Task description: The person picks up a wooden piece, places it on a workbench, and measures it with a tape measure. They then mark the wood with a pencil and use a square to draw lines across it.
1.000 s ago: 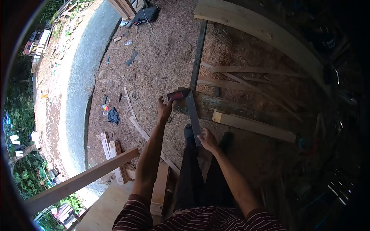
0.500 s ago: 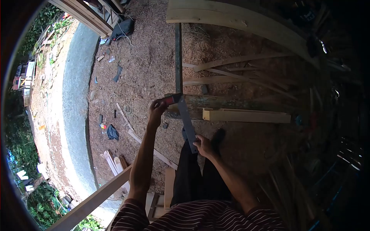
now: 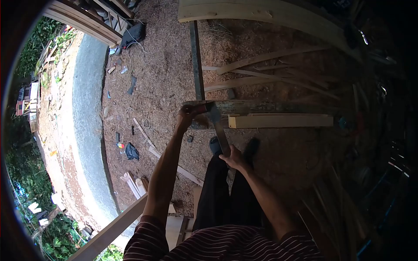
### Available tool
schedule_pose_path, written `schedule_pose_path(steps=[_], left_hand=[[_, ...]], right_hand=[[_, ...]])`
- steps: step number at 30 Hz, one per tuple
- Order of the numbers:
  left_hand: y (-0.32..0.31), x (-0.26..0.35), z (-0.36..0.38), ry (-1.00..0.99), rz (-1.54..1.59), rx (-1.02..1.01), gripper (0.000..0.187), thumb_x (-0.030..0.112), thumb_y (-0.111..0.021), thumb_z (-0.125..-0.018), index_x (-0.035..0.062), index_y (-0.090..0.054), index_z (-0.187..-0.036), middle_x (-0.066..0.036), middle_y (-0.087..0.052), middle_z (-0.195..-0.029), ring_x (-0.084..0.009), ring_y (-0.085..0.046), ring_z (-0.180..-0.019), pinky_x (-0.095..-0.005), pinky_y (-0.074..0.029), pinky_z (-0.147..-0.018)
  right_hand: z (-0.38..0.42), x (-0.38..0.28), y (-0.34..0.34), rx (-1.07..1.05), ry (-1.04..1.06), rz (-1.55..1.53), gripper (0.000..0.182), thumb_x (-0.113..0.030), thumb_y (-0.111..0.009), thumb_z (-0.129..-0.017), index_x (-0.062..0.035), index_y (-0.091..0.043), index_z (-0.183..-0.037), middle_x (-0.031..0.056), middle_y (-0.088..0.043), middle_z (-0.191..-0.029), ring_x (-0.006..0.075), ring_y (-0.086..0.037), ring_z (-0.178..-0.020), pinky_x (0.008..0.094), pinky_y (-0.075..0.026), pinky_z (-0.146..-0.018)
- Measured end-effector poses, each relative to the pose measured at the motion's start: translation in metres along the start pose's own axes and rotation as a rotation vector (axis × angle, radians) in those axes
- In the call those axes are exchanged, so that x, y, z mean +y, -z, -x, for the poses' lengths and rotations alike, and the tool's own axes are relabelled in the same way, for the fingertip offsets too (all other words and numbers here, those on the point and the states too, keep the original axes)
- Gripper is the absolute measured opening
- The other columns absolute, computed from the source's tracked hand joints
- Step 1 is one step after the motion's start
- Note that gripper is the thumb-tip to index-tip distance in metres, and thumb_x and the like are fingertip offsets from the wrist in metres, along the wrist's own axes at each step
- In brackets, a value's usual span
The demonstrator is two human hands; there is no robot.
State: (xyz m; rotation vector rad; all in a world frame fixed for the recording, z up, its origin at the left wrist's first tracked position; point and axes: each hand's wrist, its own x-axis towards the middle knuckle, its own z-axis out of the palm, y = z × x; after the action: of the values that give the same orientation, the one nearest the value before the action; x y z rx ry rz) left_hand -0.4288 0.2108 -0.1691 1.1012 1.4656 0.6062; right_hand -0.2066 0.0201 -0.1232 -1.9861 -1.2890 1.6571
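A try square spans my two hands above the ground, its red-and-black handle meeting the grey metal blade at a corner. My left hand is closed on the handle. My right hand pinches the lower end of the blade. Behind the handle lies a weathered wooden beam, partly covered by the square and my left hand. A pale squared timber rests along the beam's near side, to the right of the blade.
A long dark bar runs from the beam towards a wide pale plank. Thin wooden strips lie on the shaving-covered ground. A black bag sits left, near a concrete strip. A slanting timber stands by my left arm.
The square has tilted, so its blade looks shorter and blurred. My right hand has come up with the blade end. My left hand still grips the handle, slightly further right; the view has shifted a little.
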Motion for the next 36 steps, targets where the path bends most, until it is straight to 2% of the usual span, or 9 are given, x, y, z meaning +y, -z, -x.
schedule_pose_path(steps=[3, 8, 12, 14, 24, 27, 29, 32, 36], left_hand=[[0.005, 0.014, 0.003, -0.043, -0.076, -0.076, 0.035, 0.014, -0.065, -0.081, -0.001, -0.056, -0.112, -0.008, -0.064, -0.09, -0.0152, -0.058, -0.074, -0.0287, -0.048, -0.067], [0.012, 0.054, 0.021, -0.047, 0.28, -0.171, 0.035, 0.012, -0.063, -0.084, 0.0004, -0.057, -0.117, -0.007, -0.064, -0.097, -0.0139, -0.059, -0.084, -0.0279, -0.048, -0.072], [-0.005, 0.073, 0.024, -0.039, 0.328, -0.26, 0.035, 0.012, -0.065, -0.083, 0.0001, -0.056, -0.114, -0.009, -0.064, -0.097, -0.0139, -0.06, -0.085, -0.0284, -0.048, -0.071], [-0.022, 0.082, 0.022, -0.059, -0.047, -0.204, 0.035, 0.016, -0.068, -0.081, -0.0001, -0.056, -0.109, -0.011, -0.064, -0.096, -0.0162, -0.061, -0.086, -0.0312, -0.049, -0.072], [-0.058, 0.092, 0.023, -0.382, -0.334, -0.16, 0.043, 0.021, -0.075, -0.074, 0.0045, -0.056, -0.109, -0.015, -0.063, -0.098, -0.0254, -0.063, -0.091, -0.0351, -0.051, -0.076], [-0.075, 0.104, 0.028, -0.559, -0.542, -0.172, 0.056, 0.023, -0.079, -0.07, 0.0076, -0.053, -0.117, -0.015, -0.06, -0.108, -0.0302, -0.058, -0.104, -0.0428, -0.046, -0.087], [-0.087, 0.115, 0.04, -0.772, -0.724, -0.241, 0.069, 0.028, -0.08, -0.066, 0.0095, -0.049, -0.125, -0.014, -0.053, -0.119, -0.0332, -0.049, -0.115, -0.0504, -0.034, -0.101], [-0.102, 0.123, 0.048, -0.819, -0.857, -0.293, 0.084, 0.034, -0.083, -0.061, 0.0096, -0.042, -0.131, -0.013, -0.044, -0.13, -0.0319, -0.04, -0.123, -0.0532, -0.022, -0.109], [-0.111, 0.122, 0.052, -0.826, -0.966, -0.309, 0.095, 0.038, -0.085, -0.056, 0.0079, -0.039, -0.134, -0.012, -0.038, -0.135, -0.0308, -0.037, -0.126, -0.0528, -0.021, -0.111]], right_hand=[[0.004, 0.001, -0.001, 0.051, 0.055, 0.045, 0.05, -0.02, -0.07, -0.078, 0.0028, -0.044, -0.114, 0.0225, -0.057, -0.104, 0.0361, -0.058, -0.099, 0.0413, -0.046, -0.082], [0.026, 0.0, 0.0, 0.188, 0.194, 0.032, 0.053, -0.02, -0.068, -0.082, 0.0044, -0.038, -0.118, 0.0235, -0.054, -0.103, 0.0376, -0.056, -0.095, 0.0416, -0.046, -0.08], [0.048, -0.004, 0.019, 0.203, 0.246, -0.005, 0.052, -0.02, -0.065, -0.085, 0.005, -0.035, -0.119, 0.0233, -0.05, -0.1, 0.0377, -0.054, -0.091, 0.0436, -0.043, -0.077], [0.057, -0.012, 0.026, 0.246, 0.259, 0.028, 0.052, -0.021, -0.064, -0.085, 0.0051, -0.035, -0.12, 0.0231, -0.049, -0.099, 0.0374, -0.053, -0.09, 0.0441, -0.042, -0.077], [0.074, 0.007, 0.028, 0.269, 0.166, -0.038, 0.055, -0.023, -0.061, -0.087, 0.0069, -0.032, -0.123, 0.026, -0.048, -0.11, 0.0384, -0.052, -0.101, 0.0431, -0.042, -0.085], [0.065, 0.03, 0.025, 0.295, 0.219, -0.021, 0.058, -0.027, -0.06, -0.088, 0.0065, -0.029, -0.124, 0.0277, -0.049, -0.107, 0.0407, -0.053, -0.097, 0.0448, -0.043, -0.081], [0.065, 0.041, 0.025, 0.315, 0.261, 0.017, 0.061, -0.031, -0.059, -0.089, 0.006, -0.027, -0.125, 0.0291, -0.05, -0.104, 0.0427, -0.055, -0.093, 0.0461, -0.044, -0.076], [0.064, 0.047, 0.027, 0.305, 0.286, -0.008, 0.07, -0.048, -0.052, -0.089, 0.0068, -0.027, -0.125, 0.0292, -0.051, -0.103, 0.0422, -0.055, -0.093, 0.0467, -0.044, -0.076], [0.068, 0.051, 0.032, 0.263, 0.278, -0.07, 0.078, -0.059, -0.048, -0.087, 0.0069, -0.029, -0.124, 0.0272, -0.052, -0.099, 0.0395, -0.056, -0.09, 0.0454, -0.044, -0.074]])
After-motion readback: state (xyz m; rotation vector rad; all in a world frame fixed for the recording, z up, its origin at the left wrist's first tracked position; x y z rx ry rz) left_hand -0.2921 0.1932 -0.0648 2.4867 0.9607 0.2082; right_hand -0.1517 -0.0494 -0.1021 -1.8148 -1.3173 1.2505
